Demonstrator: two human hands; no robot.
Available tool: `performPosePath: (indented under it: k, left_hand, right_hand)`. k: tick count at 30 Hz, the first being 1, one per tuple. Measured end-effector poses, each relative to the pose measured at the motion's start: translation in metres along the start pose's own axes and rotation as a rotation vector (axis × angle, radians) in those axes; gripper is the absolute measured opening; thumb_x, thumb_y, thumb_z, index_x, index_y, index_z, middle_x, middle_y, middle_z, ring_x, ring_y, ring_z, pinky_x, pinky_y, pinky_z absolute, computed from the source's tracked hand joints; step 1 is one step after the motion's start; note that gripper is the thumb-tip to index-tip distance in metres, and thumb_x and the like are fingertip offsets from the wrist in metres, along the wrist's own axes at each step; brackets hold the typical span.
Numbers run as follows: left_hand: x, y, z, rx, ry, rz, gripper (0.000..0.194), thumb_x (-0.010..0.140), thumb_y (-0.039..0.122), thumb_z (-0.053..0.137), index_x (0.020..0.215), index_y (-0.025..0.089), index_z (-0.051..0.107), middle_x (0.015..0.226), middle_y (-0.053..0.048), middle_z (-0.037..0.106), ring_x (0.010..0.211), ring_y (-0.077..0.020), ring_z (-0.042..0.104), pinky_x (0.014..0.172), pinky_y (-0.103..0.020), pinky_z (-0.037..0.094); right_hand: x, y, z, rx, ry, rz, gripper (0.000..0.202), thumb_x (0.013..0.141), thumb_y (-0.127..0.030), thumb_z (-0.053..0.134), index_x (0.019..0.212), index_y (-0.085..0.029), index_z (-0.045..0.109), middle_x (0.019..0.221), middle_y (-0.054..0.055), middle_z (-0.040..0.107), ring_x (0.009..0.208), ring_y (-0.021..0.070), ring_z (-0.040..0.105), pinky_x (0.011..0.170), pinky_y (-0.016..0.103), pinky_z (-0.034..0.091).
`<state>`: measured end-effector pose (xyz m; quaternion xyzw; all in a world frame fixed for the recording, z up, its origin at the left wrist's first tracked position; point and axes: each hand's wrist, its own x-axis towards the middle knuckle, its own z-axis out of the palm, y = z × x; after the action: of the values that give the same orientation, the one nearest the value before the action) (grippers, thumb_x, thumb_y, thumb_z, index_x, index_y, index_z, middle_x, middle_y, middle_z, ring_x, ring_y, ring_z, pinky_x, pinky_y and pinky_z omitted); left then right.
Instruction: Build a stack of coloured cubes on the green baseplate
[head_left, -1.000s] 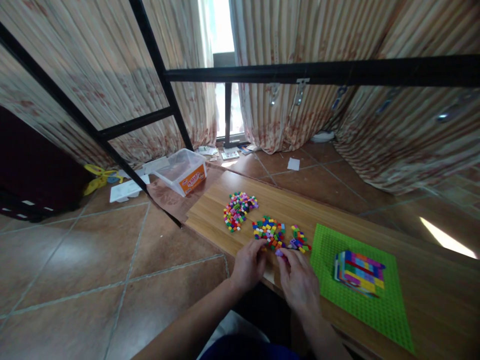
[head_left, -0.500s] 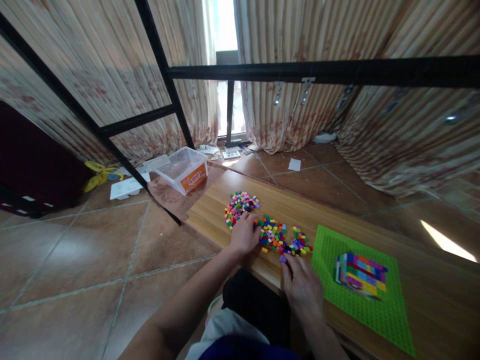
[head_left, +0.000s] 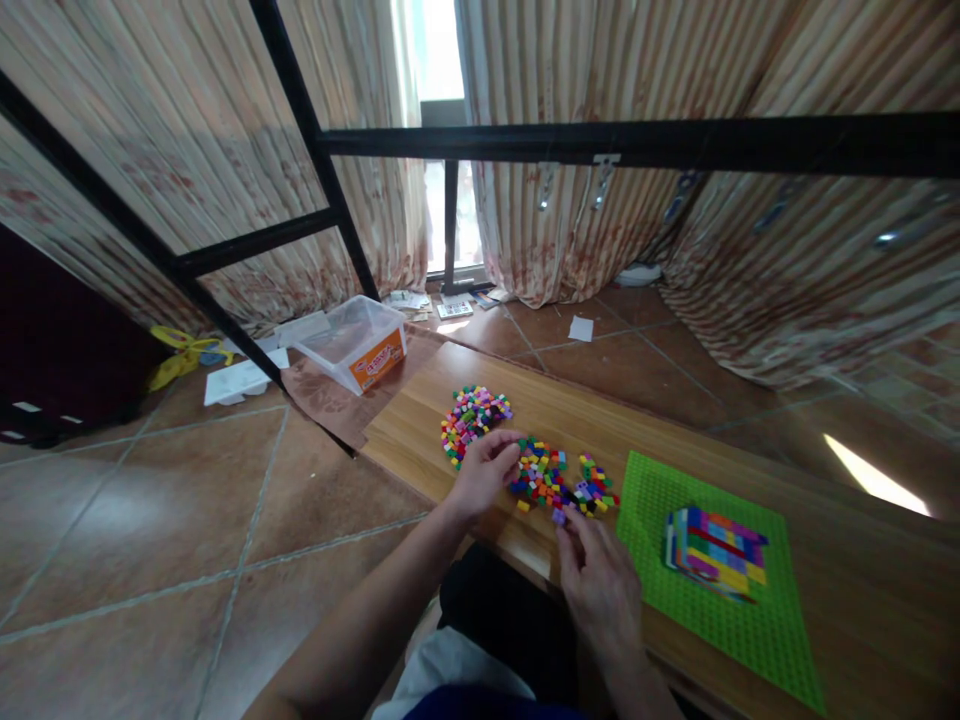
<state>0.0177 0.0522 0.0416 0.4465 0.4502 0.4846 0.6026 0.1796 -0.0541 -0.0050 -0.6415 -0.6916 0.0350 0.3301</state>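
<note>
My right hand [head_left: 600, 580] is closed at the fingertips on a small purple toy brick [head_left: 559, 516], just at the near edge of a loose pile of colourful bricks [head_left: 541, 470]. Over the left side of that pile is my left hand [head_left: 484, 475], its thumb and forefinger curled toward each other; whatever is between them is too small to make out. A second heap of bricks [head_left: 469, 412] lies just beyond the left hand. To the right, a block built of multicoloured bricks [head_left: 716, 550] stands on a green baseplate [head_left: 645, 500].
The bricks and baseplate rest on a long wooden table [head_left: 420, 400]. Past its left end stands a clear plastic bin [head_left: 352, 345] with an orange label. A black metal frame [head_left: 525, 143] crosses in front of the curtains [head_left: 600, 60]. Papers lie on the tiled floor.
My left hand has lifted slightly from the bricks, with its thumb now showing beside the forefinger. The right hand keeps the purple brick at nearly the same spot. The view has shifted slightly.
</note>
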Motion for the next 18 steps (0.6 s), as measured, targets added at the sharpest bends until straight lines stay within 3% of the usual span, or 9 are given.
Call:
performPosePath:
  k: [2, 5, 11, 18]
  left_hand:
    - [-0.009, 0.006, 0.006, -0.252, -0.065, -0.094, 0.037, 0.074, 0.038, 0.076, 0.101, 0.014, 0.069, 0.078, -0.002, 0.067, 0.056, -0.0063, 0.053, 0.052, -0.018, 0.040]
    - [-0.022, 0.015, 0.015, -0.413, -0.111, -0.138, 0.039, 0.066, 0.032, 0.083, 0.097, 0.013, 0.070, 0.079, -0.003, 0.068, 0.059, -0.0065, 0.057, 0.053, -0.017, 0.042]
    - [-0.035, 0.020, 0.031, -0.465, -0.163, -0.180, 0.037, 0.069, 0.024, 0.082, 0.102, 0.013, 0.071, 0.076, -0.002, 0.068, 0.063, -0.0079, 0.061, 0.060, -0.018, 0.048]
    - [-0.046, 0.014, 0.051, -0.373, -0.179, -0.248, 0.029, 0.066, 0.024, 0.083, 0.089, 0.013, 0.068, 0.077, -0.003, 0.069, 0.066, -0.0108, 0.064, 0.062, -0.020, 0.050]
  right_hand:
    - [-0.002, -0.003, -0.003, 0.058, -0.002, 0.005, 0.028, 0.097, -0.031, 0.044, 0.113, -0.018, 0.064, 0.104, 0.008, 0.070, 0.095, 0.0205, 0.063, 0.085, 0.035, 0.047]
    - [-0.006, -0.008, -0.010, 0.135, 0.009, 0.015, 0.025, 0.097, -0.028, 0.045, 0.112, -0.020, 0.064, 0.102, 0.006, 0.070, 0.093, 0.0187, 0.063, 0.085, 0.034, 0.047]
    - [-0.025, -0.006, -0.029, 0.141, 0.109, 0.011, 0.021, 0.096, -0.025, 0.048, 0.108, -0.021, 0.066, 0.097, 0.005, 0.071, 0.089, 0.0174, 0.065, 0.084, 0.034, 0.048]
    - [-0.044, 0.016, -0.062, 0.096, 0.224, 0.089, 0.019, 0.095, -0.026, 0.051, 0.104, -0.022, 0.067, 0.097, 0.003, 0.072, 0.089, 0.0156, 0.067, 0.081, 0.030, 0.051]
